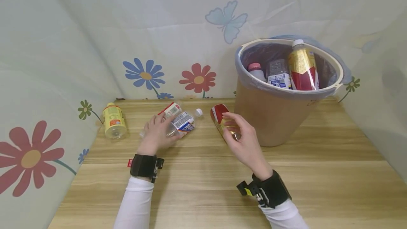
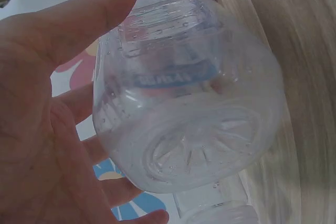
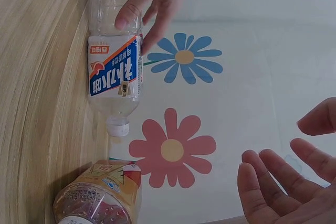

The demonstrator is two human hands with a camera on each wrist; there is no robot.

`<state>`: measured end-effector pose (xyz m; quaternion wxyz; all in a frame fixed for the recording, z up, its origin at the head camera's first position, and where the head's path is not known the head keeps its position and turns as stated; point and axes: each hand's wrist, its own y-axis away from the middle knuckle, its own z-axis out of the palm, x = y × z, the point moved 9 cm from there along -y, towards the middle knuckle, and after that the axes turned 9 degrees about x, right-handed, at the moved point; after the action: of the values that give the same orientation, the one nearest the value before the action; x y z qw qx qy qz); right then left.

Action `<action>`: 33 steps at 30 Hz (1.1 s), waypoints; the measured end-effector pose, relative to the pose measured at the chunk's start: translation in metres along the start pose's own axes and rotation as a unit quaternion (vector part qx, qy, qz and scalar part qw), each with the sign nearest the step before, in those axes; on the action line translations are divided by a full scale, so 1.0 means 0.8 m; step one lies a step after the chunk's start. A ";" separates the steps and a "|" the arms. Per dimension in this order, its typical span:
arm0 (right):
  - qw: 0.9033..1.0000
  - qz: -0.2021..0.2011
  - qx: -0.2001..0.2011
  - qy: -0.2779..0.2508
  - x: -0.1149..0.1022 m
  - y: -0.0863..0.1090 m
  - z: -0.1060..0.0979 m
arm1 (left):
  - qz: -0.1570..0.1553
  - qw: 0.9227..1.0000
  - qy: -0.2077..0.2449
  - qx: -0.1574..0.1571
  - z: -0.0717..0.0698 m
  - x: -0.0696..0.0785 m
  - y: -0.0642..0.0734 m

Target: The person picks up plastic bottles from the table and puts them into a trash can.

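Note:
My left hand [image 1: 158,133] grips a clear plastic bottle [image 1: 183,122] with a white cap and a blue, white and orange label. The bottle lies on its side on the wooden table; in the left wrist view its round base [image 2: 202,142] faces the camera, thumb along one side and fingers behind. Partly hidden behind it lies another clear bottle [image 1: 172,108] with a red and white label. Over at the right, my right hand [image 1: 243,137] hovers with loosely bent fingers, holding nothing. It overlaps a gold and red bottle [image 1: 218,113] lying on the table.
A brown bin [image 1: 267,116] with a bluish liner stands at the right, several bottles inside, a gold and red one [image 1: 303,66] poking above the rim. At the table's left edge is a yellow-labelled bottle [image 1: 114,120]. A flower-patterned curtain [image 1: 178,27] borders the table.

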<state>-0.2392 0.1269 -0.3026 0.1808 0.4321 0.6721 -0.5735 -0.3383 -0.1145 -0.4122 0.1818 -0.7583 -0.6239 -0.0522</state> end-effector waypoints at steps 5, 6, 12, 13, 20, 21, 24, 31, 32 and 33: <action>1.000 0.005 -0.009 0.004 0.001 0.000 0.001 | -0.006 1.000 -0.010 0.005 0.001 -0.002 0.000; 1.000 0.005 -0.009 0.004 0.001 0.000 0.002 | -0.008 1.000 -0.010 0.005 0.001 -0.002 0.000; 1.000 0.005 -0.011 0.003 0.001 0.000 0.002 | -0.010 1.000 -0.017 0.006 0.005 0.003 -0.002; 1.000 0.005 -0.011 0.002 0.002 0.000 0.002 | -0.009 1.000 -0.020 0.006 0.005 0.005 -0.002; 1.000 0.010 -0.012 -0.002 0.003 0.001 0.002 | 0.018 0.999 -0.044 -0.001 0.011 0.026 0.000; 1.000 0.011 -0.013 -0.002 0.003 0.001 0.003 | 0.022 0.999 -0.040 -0.001 0.012 0.029 0.000; 1.000 0.014 -0.016 -0.004 0.004 0.001 0.003 | 0.031 0.999 -0.014 -0.002 0.016 0.037 -0.001; 1.000 0.019 -0.014 -0.003 0.005 0.001 0.003 | 0.030 0.999 0.031 0.015 0.011 0.042 -0.005; 1.000 0.020 -0.014 -0.001 0.005 0.001 0.003 | 0.036 0.998 0.040 0.021 0.007 0.044 -0.005; 1.000 0.020 -0.014 0.000 0.005 0.001 0.003 | 0.046 0.997 0.048 0.029 0.003 0.047 -0.005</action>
<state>-0.2416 0.1265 -0.3066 0.1987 0.4429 0.6713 -0.5601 -0.3347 -0.0781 -0.4021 0.2360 -0.7771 -0.5802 -0.0618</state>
